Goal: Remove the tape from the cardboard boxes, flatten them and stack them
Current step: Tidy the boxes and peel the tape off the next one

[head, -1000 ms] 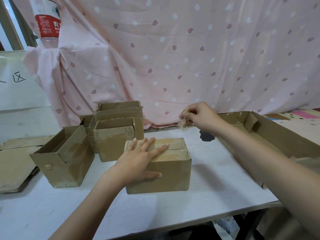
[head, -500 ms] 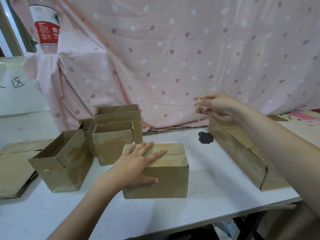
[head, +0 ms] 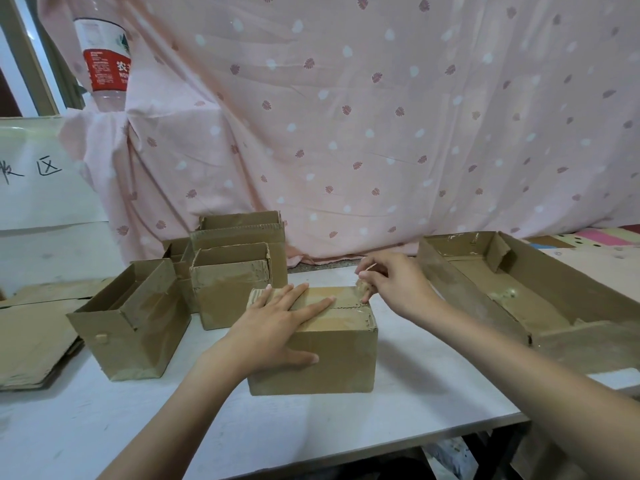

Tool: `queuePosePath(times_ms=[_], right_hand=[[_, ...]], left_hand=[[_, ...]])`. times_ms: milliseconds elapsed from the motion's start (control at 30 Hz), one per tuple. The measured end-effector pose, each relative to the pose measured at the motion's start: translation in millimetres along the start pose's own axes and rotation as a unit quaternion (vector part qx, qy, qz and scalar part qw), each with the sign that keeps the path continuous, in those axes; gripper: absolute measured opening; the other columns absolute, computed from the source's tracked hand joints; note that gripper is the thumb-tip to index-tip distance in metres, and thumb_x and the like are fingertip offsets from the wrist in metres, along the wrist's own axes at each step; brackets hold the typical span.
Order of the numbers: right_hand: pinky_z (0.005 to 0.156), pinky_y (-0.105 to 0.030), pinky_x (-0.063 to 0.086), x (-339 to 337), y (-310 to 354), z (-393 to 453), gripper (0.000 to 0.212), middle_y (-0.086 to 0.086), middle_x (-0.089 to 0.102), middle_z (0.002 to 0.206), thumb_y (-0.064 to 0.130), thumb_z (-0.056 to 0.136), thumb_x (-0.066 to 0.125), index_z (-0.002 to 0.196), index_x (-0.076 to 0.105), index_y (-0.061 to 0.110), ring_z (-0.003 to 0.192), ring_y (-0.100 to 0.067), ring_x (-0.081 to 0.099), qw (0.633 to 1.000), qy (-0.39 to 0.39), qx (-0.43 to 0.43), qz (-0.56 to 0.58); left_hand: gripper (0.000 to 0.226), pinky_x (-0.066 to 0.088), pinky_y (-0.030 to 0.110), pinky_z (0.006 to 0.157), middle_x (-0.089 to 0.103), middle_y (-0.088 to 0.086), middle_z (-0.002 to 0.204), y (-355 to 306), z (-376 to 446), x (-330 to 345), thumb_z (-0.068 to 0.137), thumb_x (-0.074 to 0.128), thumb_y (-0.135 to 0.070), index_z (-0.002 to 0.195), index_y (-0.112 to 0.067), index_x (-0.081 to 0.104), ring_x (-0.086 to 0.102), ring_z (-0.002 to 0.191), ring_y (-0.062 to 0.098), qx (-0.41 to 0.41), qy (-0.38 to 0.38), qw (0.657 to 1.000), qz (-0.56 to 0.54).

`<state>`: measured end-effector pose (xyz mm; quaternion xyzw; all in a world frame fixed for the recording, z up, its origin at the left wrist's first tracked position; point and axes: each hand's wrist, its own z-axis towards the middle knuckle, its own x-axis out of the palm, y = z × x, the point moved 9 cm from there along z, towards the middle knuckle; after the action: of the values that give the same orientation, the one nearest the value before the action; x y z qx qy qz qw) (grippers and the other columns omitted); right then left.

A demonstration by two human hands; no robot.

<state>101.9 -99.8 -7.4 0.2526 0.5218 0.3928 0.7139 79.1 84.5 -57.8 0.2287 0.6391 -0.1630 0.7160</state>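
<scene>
A closed cardboard box (head: 313, 341) stands near the middle of the white table (head: 398, 420), its top seam sealed with clear tape (head: 349, 308). The left hand (head: 273, 327) lies flat on the box's top — fingers straight and spread, thumb down the near face, gripping nothing. The right hand (head: 391, 282) is at the box's far right top corner, fingers curled, thumb and fingertips pinching a small crumpled bit of tape (head: 363, 285) at the end of the seam.

To the left stand four opened boxes: one near the left (head: 131, 320), one just behind the closed box (head: 230, 285), and two further back (head: 242, 233) (head: 176, 251). Flattened cardboard (head: 31, 337) lies stacked at the far left edge. At the right a long shallow cardboard tray (head: 540, 303) rests open side up — scraps of tape cling to its inner walls. A pink patterned cloth (head: 363, 116) hangs behind; a clear bottle with a red label (head: 105, 60) stands top left.
</scene>
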Motion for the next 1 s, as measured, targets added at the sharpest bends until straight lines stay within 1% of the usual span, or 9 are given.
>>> queuePosePath(times_ms=[167, 233, 300, 500, 567, 667, 767, 867, 1000], right_hand=[[0.059, -0.009, 0.035, 7.1, 3.7, -4.9, 0.021, 0.013, 0.063, 0.065, 0.019, 0.097, 0.058, 0.086, 0.076, 0.016, 0.063, 0.005, 0.055, 0.994, 0.001, -0.033, -0.104], [0.063, -0.009, 0.038, 7.2, -1.1, -6.4, 0.013, 0.010, 0.067, 0.076, 0.021, 0.094, 0.066, 0.102, 0.074, 0.027, 0.066, 0.002, 0.059, 0.996, -0.004, -0.032, -0.083], [0.060, -0.010, 0.044, 6.9, -9.4, -7.6, 0.034, 0.005, 0.068, 0.086, 0.020, 0.091, 0.071, 0.119, 0.060, 0.035, 0.064, -0.002, 0.063, 0.999, -0.010, -0.016, -0.040], [0.064, -0.011, 0.046, 4.4, -12.8, -11.6, 0.009, 0.002, 0.052, 0.103, 0.004, 0.093, 0.067, 0.084, 0.070, 0.006, 0.061, -0.011, 0.064, 0.993, -0.036, -0.058, -0.093], [0.071, -0.027, 0.048, 12.3, -11.0, -16.2, 0.014, -0.002, 0.058, 0.099, -0.002, 0.094, 0.061, 0.091, 0.073, 0.004, 0.072, -0.020, 0.059, 0.982, -0.018, -0.099, -0.159], [0.073, -0.028, 0.039, 24.5, -13.1, -27.4, 0.033, -0.002, 0.059, 0.111, -0.005, 0.090, 0.056, 0.116, 0.066, 0.011, 0.089, -0.022, 0.054, 0.949, 0.006, -0.129, -0.286], [0.074, -0.032, 0.041, 34.3, -14.2, -36.9, 0.031, -0.007, 0.049, 0.120, 0.001, 0.097, 0.044, 0.126, 0.051, 0.009, 0.088, -0.025, 0.048, 0.950, 0.057, -0.112, -0.284], [0.074, -0.041, 0.051, 36.9, -18.7, -38.8, 0.044, 0.005, 0.041, 0.116, -0.009, 0.089, 0.041, 0.124, 0.051, 0.016, 0.085, -0.023, 0.050, 0.944, 0.077, -0.132, -0.292], [0.085, -0.029, 0.049, 29.4, -21.0, -37.3, 0.047, 0.013, 0.038, 0.116, -0.006, 0.098, 0.041, 0.132, 0.055, 0.023, 0.093, -0.020, 0.051, 0.951, 0.096, -0.152, -0.253]], left_hand=[[0.093, -0.007, 0.041, 0.122, -0.004, 0.000, 0.166, 0.5, 0.3, 0.7, 0.082, 0.056, -0.071, 0.146, -0.062, -0.011, -0.002, 0.153, 0.022, 0.003, -0.007, 1.000, -0.005], [0.093, -0.007, 0.041, 0.122, -0.004, 0.000, 0.166, 0.8, 0.5, 1.0, 0.082, 0.056, -0.071, 0.146, -0.062, -0.011, -0.002, 0.153, 0.022, 0.002, -0.010, 1.000, -0.004], [0.093, -0.008, 0.041, 0.122, -0.004, -0.001, 0.166, 1.3, 0.5, 1.2, 0.082, 0.056, -0.071, 0.146, -0.061, -0.011, -0.002, 0.153, 0.021, 0.001, -0.012, 1.000, -0.004], [0.093, -0.009, 0.040, 0.122, -0.005, -0.003, 0.166, 2.5, 1.0, 3.4, 0.082, 0.055, -0.072, 0.146, -0.062, -0.012, -0.004, 0.153, 0.020, -0.001, -0.016, 1.000, -0.006], [0.093, -0.008, 0.041, 0.122, -0.005, -0.002, 0.166, 2.9, 1.2, 3.5, 0.082, 0.055, -0.072, 0.146, -0.062, -0.012, -0.004, 0.153, 0.020, 0.000, -0.018, 1.000, -0.007], [0.093, -0.008, 0.042, 0.122, -0.005, -0.002, 0.166, 2.1, 1.3, 3.1, 0.082, 0.055, -0.072, 0.146, -0.062, -0.011, -0.004, 0.153, 0.021, 0.001, -0.017, 1.000, -0.006], [0.093, -0.009, 0.041, 0.121, -0.006, -0.001, 0.166, 2.0, 1.0, 3.0, 0.082, 0.055, -0.071, 0.146, -0.062, -0.011, -0.004, 0.153, 0.020, 0.001, -0.015, 1.000, -0.008], [0.093, -0.010, 0.041, 0.121, -0.006, -0.002, 0.166, 1.4, 1.2, 2.1, 0.082, 0.056, -0.071, 0.146, -0.062, -0.012, -0.004, 0.153, 0.020, 0.002, -0.016, 1.000, -0.009], [0.093, -0.011, 0.039, 0.119, -0.005, -0.002, 0.166, 1.0, 0.2, 1.6, 0.082, 0.056, -0.071, 0.146, -0.063, -0.011, -0.004, 0.153, 0.020, 0.000, -0.015, 1.000, -0.005]])
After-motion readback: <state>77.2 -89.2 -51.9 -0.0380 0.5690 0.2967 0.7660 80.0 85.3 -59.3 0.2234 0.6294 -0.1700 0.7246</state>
